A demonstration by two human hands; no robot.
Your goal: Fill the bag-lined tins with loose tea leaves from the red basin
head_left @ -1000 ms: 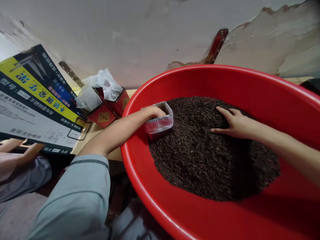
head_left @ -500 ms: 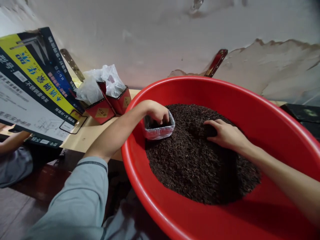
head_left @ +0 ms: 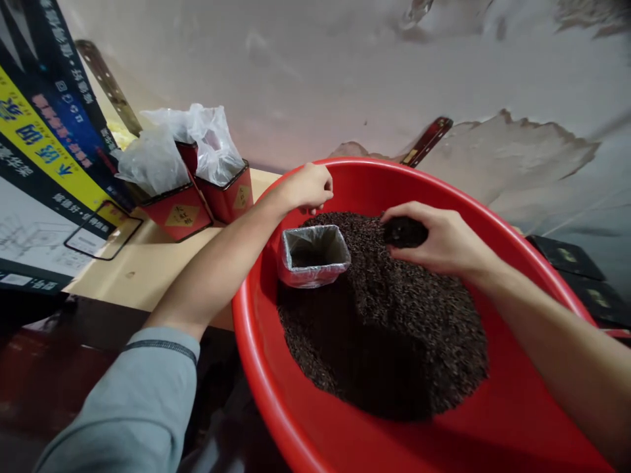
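A big red basin point(head_left: 261, 368) holds a heap of dark loose tea leaves point(head_left: 444, 348). On the heap, against the basin's left wall, stands a small box with a clear plastic liner point(head_left: 315, 276) folded over its rim; dark leaves show inside. My left hand point(head_left: 310, 187) is above and behind this box, near the basin's far rim, fingers curled down and closed; whatever they hold is hidden. To the right of the box, my right hand point(head_left: 424, 236) is cupped over the heap, fingers closed around a dark handful of tea leaves.
Left of the basin, two red tins point(head_left: 180, 213) with plastic bags sticking out stand on a wooden table point(head_left: 138, 276). A large printed carton point(head_left: 44, 151) and a thin wire frame point(head_left: 106, 256) are farther left. Black boxes point(head_left: 566, 256) sit at right, and a stained wall rises behind.
My left hand has come up out of the lined box. My right hand has risen from the heap with a handful of tea leaves. The camera view has shifted a little.
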